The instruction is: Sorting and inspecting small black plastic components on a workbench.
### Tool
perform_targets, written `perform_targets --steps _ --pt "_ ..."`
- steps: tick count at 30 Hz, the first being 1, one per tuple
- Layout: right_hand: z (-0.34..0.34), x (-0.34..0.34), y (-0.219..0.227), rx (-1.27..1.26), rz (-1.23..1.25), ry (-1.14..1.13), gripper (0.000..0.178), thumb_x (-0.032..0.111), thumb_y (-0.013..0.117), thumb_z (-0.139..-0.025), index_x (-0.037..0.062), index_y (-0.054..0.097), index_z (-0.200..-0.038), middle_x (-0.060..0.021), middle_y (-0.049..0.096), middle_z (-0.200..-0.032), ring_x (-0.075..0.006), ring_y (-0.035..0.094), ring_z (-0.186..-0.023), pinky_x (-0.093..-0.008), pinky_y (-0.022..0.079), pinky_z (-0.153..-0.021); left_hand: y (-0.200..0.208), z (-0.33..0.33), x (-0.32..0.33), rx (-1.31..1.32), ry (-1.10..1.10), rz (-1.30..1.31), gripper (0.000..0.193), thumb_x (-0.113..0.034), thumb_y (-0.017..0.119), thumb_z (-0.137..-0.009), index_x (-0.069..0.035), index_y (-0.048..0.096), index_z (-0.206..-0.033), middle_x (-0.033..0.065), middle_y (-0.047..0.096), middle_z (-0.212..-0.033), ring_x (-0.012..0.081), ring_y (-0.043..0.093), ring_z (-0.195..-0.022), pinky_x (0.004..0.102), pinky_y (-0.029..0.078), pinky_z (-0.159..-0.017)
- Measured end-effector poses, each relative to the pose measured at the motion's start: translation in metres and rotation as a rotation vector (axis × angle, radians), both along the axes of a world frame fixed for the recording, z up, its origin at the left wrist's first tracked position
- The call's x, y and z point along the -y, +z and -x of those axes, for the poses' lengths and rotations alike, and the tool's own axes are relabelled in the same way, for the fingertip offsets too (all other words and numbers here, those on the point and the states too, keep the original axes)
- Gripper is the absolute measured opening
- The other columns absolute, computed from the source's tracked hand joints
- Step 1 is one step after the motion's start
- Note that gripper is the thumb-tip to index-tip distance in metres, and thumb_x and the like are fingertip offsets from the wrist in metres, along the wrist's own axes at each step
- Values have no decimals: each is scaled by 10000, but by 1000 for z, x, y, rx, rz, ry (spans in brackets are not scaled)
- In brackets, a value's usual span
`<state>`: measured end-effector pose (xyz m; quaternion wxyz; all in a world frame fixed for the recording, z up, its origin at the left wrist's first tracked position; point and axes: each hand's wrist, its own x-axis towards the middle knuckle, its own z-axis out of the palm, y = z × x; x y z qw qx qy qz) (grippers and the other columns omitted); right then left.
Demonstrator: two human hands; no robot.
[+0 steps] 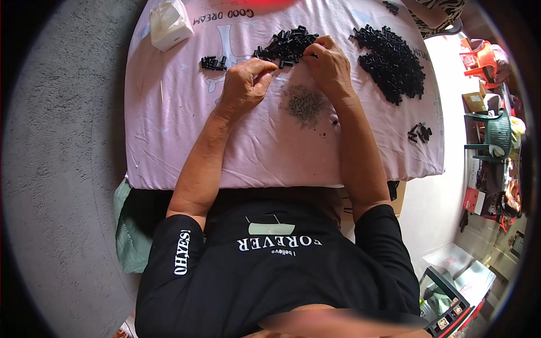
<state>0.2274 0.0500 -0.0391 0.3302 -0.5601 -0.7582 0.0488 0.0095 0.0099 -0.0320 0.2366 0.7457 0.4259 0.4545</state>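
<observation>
Black pieces (282, 46), short and rod-like, lie in a loose heap on the far half of the desk, about midway between its left and right edges. Both hands are at this heap. The left hand (245, 83) is at its near left side, thumb and forefinger drawn together in a pinch; whether a piece sits between them I cannot tell. The right hand (331, 66) is at the heap's right end, fingers bent inward and tips close together; what they grasp, if anything, is hidden. Just in front of the hands, toward the desk's near edge, is a patch of fine grey bits (304, 105). A small cluster (213, 63) of black pieces lies left of the heap, and a much larger pile (394, 65) spreads toward the desk's right edge. A few more pieces (420, 133) lie nearer the near right corner. A white pack (171, 25) stands by the far left part of the desk (180, 152), which wears a pink cloth, with a thin stick (162, 91) near the left edge. Beyond the right edge, on the floor, are a green chair (497, 135) and a red chair (482, 59).
</observation>
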Motion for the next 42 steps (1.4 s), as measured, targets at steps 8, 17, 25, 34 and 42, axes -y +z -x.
perform_targets --steps 8,17,25,34,42 --pt "1 7 4 -52 -60 116 78 175 744 -777 148 736 -849 -38 620 -1049 -266 612 -1003 -395 499 -856 3 0 1 -29 8 14 136 -14 661 -849 0 711 -975 129 700 -860 204 677 -701 308 534 -635" --pt "-6 4 2 -13 -53 41 134 152 779 -735 161 752 -866 -26 608 -1059 -262 572 -1052 -381 471 -899 0 1 0 -6 2 -4 142 -9 657 -843 -1 712 -974 128 701 -858 213 676 -695 308 533 -637" --pt "1 5 1 6 -82 11 124 125 734 -758 159 758 -874 -51 603 -1075 -283 557 -1059 -388 457 -930 0 2 0 -22 1 16 141 -15 660 -838 -3 713 -968 135 706 -869 234 684 -710 321 541 -651" --pt "-1 3 -1 85 -84 20 78 154 720 -778 151 730 -855 -46 601 -1131 -279 546 -1081 -410 414 -910 1 0 0 -14 6 26 124 -31 677 -850 -6 719 -964 128 711 -870 218 680 -690 313 538 -634" --pt "6 12 12 115 -112 59 71 150 722 -781 165 694 -844 -26 579 -1267 -281 512 -1159 -438 364 -957 -4 3 -1 -13 9 24 137 -35 683 -844 -16 719 -975 125 714 -893 231 688 -725 320 549 -661"
